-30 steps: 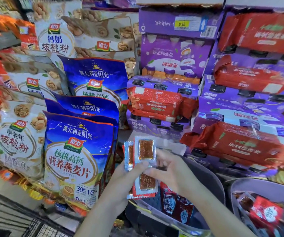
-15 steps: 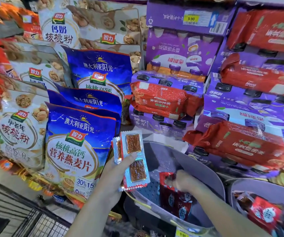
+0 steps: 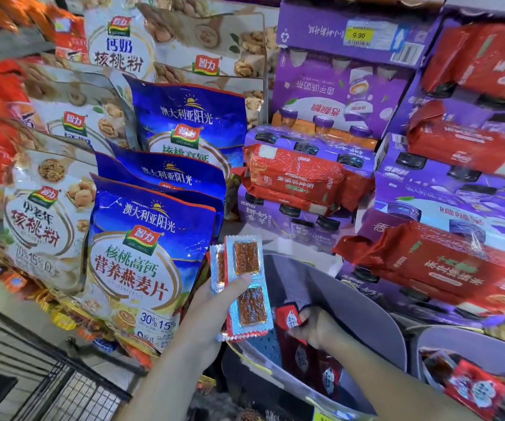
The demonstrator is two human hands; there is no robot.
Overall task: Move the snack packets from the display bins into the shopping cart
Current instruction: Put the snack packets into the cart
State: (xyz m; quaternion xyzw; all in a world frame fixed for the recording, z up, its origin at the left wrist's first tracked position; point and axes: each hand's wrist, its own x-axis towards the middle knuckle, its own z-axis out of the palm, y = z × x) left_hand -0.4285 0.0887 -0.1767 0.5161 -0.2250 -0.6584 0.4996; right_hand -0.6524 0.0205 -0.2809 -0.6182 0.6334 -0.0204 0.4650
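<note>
1. Grey display bin (image 3: pixel 366 302): right hand (image 3: pixel 316 328) inside, fingers pinching a red packet (image 3: pixel 288 318) by its left wall; best lifted straight clear of the rim.
2. Shopping cart (image 3: pixel 63 384), bottom-left, largely cut off.
3. Left hand (image 3: pixel 208 308) grips windowed packets (image 3: pixel 249 299) over the bin's left rim; their number is unclear.

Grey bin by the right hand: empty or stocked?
Stocked: dark red packets lie inside the grey bin below the right hand.

Grey bin (image 3: pixel 366 314), red packet (image 3: pixel 289 319), blue bags (image 3: pixel 154 238), purple boxes (image 3: pixel 336 83).
</note>
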